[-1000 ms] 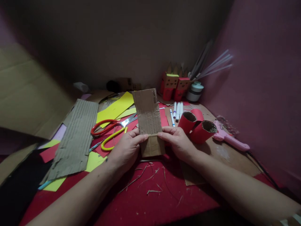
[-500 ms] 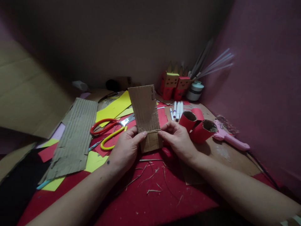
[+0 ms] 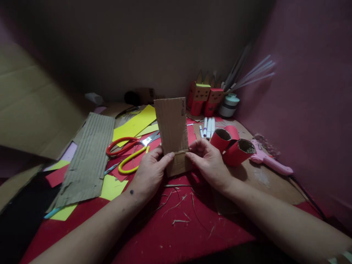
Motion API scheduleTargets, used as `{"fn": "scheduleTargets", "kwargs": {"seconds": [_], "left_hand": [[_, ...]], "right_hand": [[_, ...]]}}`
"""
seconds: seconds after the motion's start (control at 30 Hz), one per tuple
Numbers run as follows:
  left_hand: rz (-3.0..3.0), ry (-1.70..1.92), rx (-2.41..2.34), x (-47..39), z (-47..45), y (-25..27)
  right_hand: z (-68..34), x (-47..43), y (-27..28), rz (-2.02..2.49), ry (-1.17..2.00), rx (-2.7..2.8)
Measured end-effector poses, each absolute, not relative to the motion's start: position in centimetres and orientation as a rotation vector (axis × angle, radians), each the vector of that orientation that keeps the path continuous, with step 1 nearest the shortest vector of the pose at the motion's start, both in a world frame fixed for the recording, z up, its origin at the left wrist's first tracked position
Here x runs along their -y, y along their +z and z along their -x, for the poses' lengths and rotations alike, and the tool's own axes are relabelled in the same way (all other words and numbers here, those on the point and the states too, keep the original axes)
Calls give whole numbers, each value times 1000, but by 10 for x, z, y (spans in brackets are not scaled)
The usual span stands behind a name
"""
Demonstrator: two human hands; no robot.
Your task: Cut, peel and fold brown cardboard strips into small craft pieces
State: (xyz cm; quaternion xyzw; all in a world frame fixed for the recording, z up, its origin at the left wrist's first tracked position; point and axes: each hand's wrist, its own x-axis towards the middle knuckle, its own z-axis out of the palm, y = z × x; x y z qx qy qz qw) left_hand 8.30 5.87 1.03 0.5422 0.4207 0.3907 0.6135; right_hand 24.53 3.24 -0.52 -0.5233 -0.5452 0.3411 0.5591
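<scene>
The cardboard strip is brown with faint upright ribs, while the cardboard sheet is grey-tan and striped lengthwise by bold ridges. The scissors are handled in red and yellow, the tubes are red outside and brown inside, and the glue gun is pink. The surface is deep red, the paper bright yellow, the jar pale with a dark band.

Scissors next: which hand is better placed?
Left hand, I'd say: the scissors lie just beside it. The right hand is across the cardboard, by the red tubes. Both hands pinch the cardboard, so the left would likely have to let go first.
</scene>
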Motion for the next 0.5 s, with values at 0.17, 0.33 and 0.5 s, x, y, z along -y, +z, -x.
{"fn": "scheduleTargets", "kwargs": {"seconds": [0.17,0.33,0.5], "left_hand": [[-1271,913,-949,-60,-82,9],[-1306,884,-959,-60,-82,12],[-1357,880,-980,-61,-80,13]], "right_hand": [[-246,-34,-5,1251,816,1309],[-248,-37,-5,1248,827,1356],[-250,-39,-4,1285,899,1298]]}}
